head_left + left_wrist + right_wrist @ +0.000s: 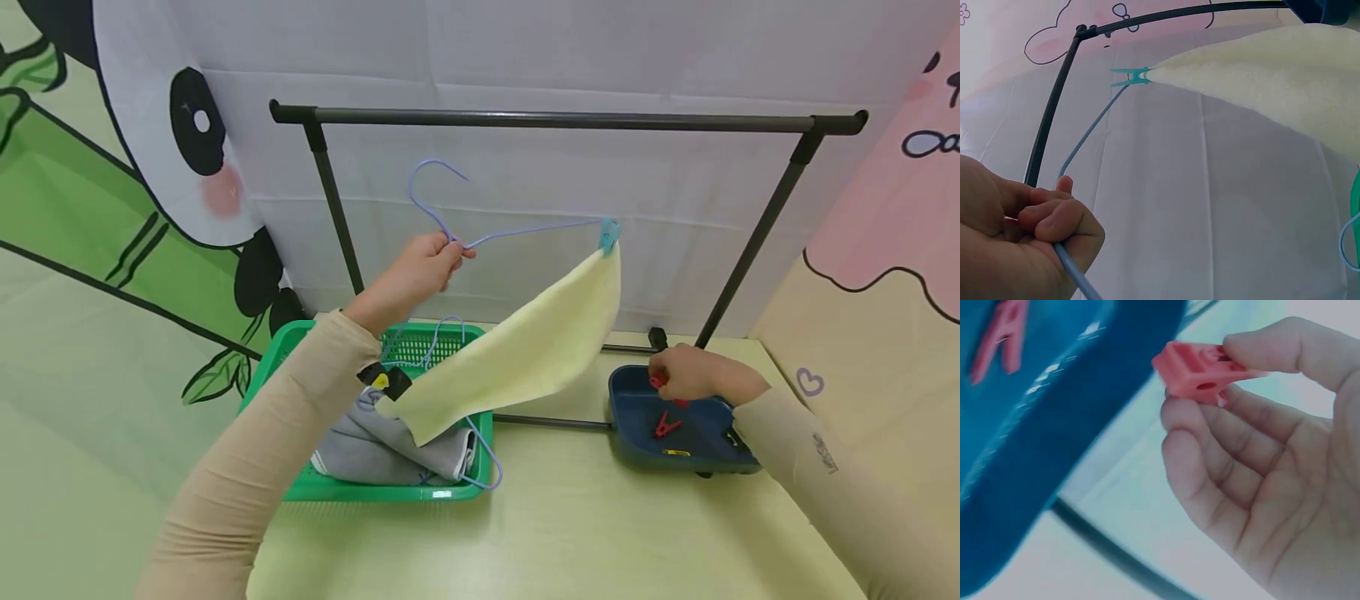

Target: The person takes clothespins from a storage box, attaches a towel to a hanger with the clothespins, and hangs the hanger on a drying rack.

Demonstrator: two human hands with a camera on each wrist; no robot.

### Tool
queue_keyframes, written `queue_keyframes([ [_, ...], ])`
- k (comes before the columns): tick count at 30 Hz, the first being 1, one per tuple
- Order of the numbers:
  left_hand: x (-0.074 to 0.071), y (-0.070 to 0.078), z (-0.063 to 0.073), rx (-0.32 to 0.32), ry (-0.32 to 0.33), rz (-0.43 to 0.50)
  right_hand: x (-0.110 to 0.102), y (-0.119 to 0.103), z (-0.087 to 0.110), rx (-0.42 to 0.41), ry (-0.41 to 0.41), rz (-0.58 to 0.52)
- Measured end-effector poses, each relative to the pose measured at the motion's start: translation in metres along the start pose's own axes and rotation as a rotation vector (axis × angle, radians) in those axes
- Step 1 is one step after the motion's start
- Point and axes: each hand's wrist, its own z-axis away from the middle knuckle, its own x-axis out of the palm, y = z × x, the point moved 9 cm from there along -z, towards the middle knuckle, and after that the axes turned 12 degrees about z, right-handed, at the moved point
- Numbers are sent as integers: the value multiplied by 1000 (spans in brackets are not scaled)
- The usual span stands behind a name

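Observation:
My left hand [420,271] grips a blue wire hanger [525,231] just below its hook, in front of the rack. A pale yellow cloth [525,350] hangs from the hanger's right end, held there by a teal clothespin [610,235]; its other end droops over the green basket. In the left wrist view the fingers curl round the wire. Over the blue tray [637,442], my right hand [693,375] pinches a red clothespin [1194,369] between thumb and fingers. Another red clothespin [666,425] lies in the tray, near a yellow one [676,452].
A dark metal rack [555,120] stands behind, its top bar running across. At left, a green basket [375,492] contains folded grey cloth [390,450] and more blue hangers [438,333], one reaching over the rim. The table [555,517] is pale yellow-green.

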Motion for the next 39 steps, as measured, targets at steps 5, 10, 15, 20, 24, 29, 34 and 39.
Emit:
queue_keyframes([
  [5, 7, -9, -4, -19, -4, 10, -18, -28, 8, -44, 91, -47],
  [10, 10, -16, -4, -27, 7, 7, -31, -53, 12, -65, 160, -52],
  [15, 15, -23, -7, -34, 3, 33, -41, -72, 14, -100, 221, -45],
  [20, 19, -31, -11, -72, -4, 94, -52, -88, 15, -152, 307, -37],
  [24, 23, -34, -14, -93, -20, 129, -59, -102, 18, -211, 359, -56],
  [29, 28, -36, -16, -110, -38, 145, -68, -119, 21, -264, 416, -58],
  [34, 31, -38, -17, -130, -46, 154, -80, -139, 27, -337, 492, -68],
  [39, 35, -39, -19, -141, -55, 194, -87, -157, 29, -440, 562, -116],
])
